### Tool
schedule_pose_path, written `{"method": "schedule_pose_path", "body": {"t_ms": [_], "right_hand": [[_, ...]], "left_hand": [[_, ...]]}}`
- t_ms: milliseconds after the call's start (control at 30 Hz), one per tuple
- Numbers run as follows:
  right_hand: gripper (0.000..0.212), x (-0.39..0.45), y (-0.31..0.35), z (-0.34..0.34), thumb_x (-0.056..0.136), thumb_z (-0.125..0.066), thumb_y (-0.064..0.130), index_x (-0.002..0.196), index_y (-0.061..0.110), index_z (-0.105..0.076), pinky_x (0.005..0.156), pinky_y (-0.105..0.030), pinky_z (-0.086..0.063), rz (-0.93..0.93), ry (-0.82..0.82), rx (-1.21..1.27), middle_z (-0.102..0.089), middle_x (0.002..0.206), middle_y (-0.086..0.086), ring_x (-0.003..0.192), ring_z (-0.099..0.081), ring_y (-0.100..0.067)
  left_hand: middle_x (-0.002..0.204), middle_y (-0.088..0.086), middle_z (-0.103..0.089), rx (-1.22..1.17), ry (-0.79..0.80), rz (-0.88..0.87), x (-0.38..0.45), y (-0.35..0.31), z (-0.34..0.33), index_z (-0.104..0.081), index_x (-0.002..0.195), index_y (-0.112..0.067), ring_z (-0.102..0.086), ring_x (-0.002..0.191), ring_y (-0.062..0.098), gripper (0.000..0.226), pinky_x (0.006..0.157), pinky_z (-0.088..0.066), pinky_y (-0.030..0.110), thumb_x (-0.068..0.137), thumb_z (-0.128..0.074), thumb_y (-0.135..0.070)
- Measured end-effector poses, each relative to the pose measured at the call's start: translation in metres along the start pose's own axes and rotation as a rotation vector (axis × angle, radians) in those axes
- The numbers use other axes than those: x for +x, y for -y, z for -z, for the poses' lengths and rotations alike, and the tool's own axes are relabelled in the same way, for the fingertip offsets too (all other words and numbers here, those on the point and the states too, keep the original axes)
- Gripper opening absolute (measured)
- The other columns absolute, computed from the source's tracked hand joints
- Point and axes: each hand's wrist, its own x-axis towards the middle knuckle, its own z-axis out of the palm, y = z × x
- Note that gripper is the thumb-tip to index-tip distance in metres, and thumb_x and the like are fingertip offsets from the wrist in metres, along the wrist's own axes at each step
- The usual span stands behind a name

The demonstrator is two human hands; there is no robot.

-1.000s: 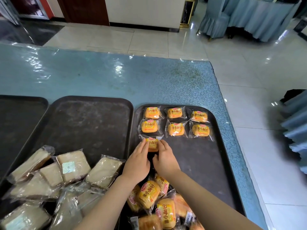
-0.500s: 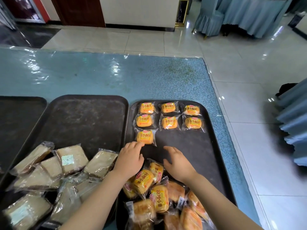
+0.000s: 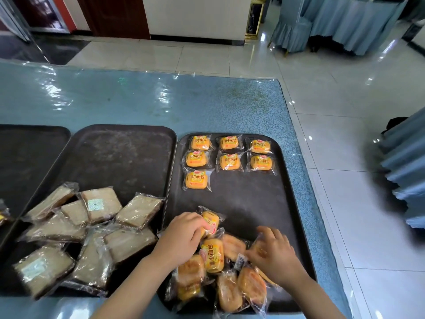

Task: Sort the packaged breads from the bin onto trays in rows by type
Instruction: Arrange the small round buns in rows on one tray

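The left hand (image 3: 184, 236) is curling its fingers around a yellow bun packet (image 3: 210, 223) at the top of the loose pile (image 3: 220, 272) on the near end of the right tray (image 3: 253, 203), while the right hand (image 3: 273, 252) is pinching the wrapper of another bun (image 3: 258, 247) at the pile's right edge. Seven yellow buns are lying in rows (image 3: 228, 154) at the tray's far end, so each pick is best going label-up beside the lone third-row bun (image 3: 196, 179), lifted clear so the crinkly wrappers are not dragging neighbours along
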Motion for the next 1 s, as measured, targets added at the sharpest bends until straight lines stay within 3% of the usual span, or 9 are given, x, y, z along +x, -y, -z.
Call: {"method": "schedule_pose_path", "body": {"t_ms": [100,200,333,500,633,700,800,867,1000], "right_hand": [[0.085,-0.008,-0.012,-0.001,0.074,-0.066,0.063,0.143,0.029,-0.030,0.109,-0.034,-0.035,-0.022,0.037,0.112,-0.041,0.139,0.007,0.129,-0.040,-0.016],[0.087,-0.012,-0.014,-0.002,0.070,-0.070,0.062,0.142,0.029,-0.032,0.102,-0.031,-0.041,-0.017,0.025,0.146,-0.050,0.135,0.006,0.122,-0.051,-0.015],[0.072,-0.015,-0.012,-0.004,0.074,-0.071,0.053,0.134,0.028,-0.040,0.091,-0.028,-0.045,0.002,-0.068,0.147,-0.061,0.119,0.008,0.108,-0.059,-0.013],[0.054,-0.013,0.000,0.014,0.075,-0.081,0.032,0.118,0.031,-0.048,0.072,-0.023,-0.049,-0.105,-0.266,0.538,-0.065,0.084,0.004,0.083,-0.064,-0.009],[0.027,-0.010,0.017,0.032,0.080,-0.076,0.024,0.100,0.014,-0.060,0.065,-0.021,-0.052,-0.113,-0.296,0.968,-0.069,0.090,-0.009,0.075,-0.067,-0.011],[0.029,-0.013,0.026,0.036,0.078,-0.074,0.029,0.095,0.010,-0.061,0.062,-0.021,-0.053,-0.072,-0.345,1.049,-0.070,0.088,-0.012,0.071,-0.067,-0.014],[0.033,-0.022,0.037,0.037,0.076,-0.079,0.039,0.092,0.021,-0.056,0.070,-0.025,-0.053,0.089,-0.519,0.958,-0.065,0.088,-0.002,0.080,-0.066,-0.019],[0.032,-0.028,0.041,0.034,0.077,-0.080,0.031,0.092,0.022,-0.053,0.073,-0.022,-0.050,0.308,-0.588,0.781,-0.058,0.094,0.002,0.085,-0.062,-0.015],[0.029,-0.031,0.040,0.018,0.080,-0.077,0.015,0.094,0.016,-0.051,0.086,-0.015,-0.043,0.628,-0.506,0.447,-0.052,0.111,0.002,0.106,-0.056,-0.011]], "left_hand": [[0.108,-0.020,-0.058,0.022,0.044,-0.024,-0.002,-0.010,-0.004,-0.066,0.103,-0.028,-0.048,0.107,0.002,0.027,0.095,-0.040,0.026,0.096,-0.044,-0.014],[0.112,-0.019,-0.056,0.064,0.065,-0.034,-0.003,-0.019,-0.007,-0.065,0.107,-0.028,-0.045,0.109,0.002,0.025,0.098,-0.036,0.023,0.097,-0.044,-0.018],[0.113,-0.022,-0.054,0.043,0.096,-0.043,-0.005,-0.031,-0.009,-0.064,0.108,-0.032,-0.043,0.112,-0.001,0.025,0.102,-0.034,0.022,0.099,-0.042,-0.024],[0.116,-0.024,-0.052,-0.031,0.153,-0.011,-0.007,-0.049,-0.007,-0.061,0.112,-0.035,-0.041,0.115,-0.005,0.022,0.100,-0.034,0.017,0.099,-0.044,-0.030],[0.112,-0.027,-0.055,-0.211,0.237,0.101,-0.009,-0.064,-0.005,-0.057,0.116,-0.040,-0.047,0.108,-0.012,0.021,0.088,-0.038,0.009,0.096,-0.050,-0.041],[0.112,-0.027,-0.056,-0.313,0.269,0.163,-0.010,-0.068,-0.004,-0.052,0.120,-0.040,-0.051,0.104,-0.013,0.026,0.085,-0.042,0.010,0.094,-0.052,-0.046],[0.115,-0.023,-0.056,-0.415,0.241,0.279,-0.011,-0.073,-0.002,-0.049,0.124,-0.041,-0.056,0.100,-0.008,0.031,0.085,-0.047,0.015,0.095,-0.047,-0.052],[0.112,-0.011,-0.064,-0.649,0.238,0.407,-0.010,-0.079,0.001,-0.052,0.121,-0.034,-0.065,0.093,-0.003,0.029,0.081,-0.052,0.017,0.098,-0.043,-0.050],[0.105,0.004,-0.074,-1.072,0.235,0.606,-0.005,-0.084,0.002,-0.058,0.122,-0.018,-0.072,0.095,0.017,0.035,0.084,-0.056,0.028,0.101,-0.043,-0.042]]}}
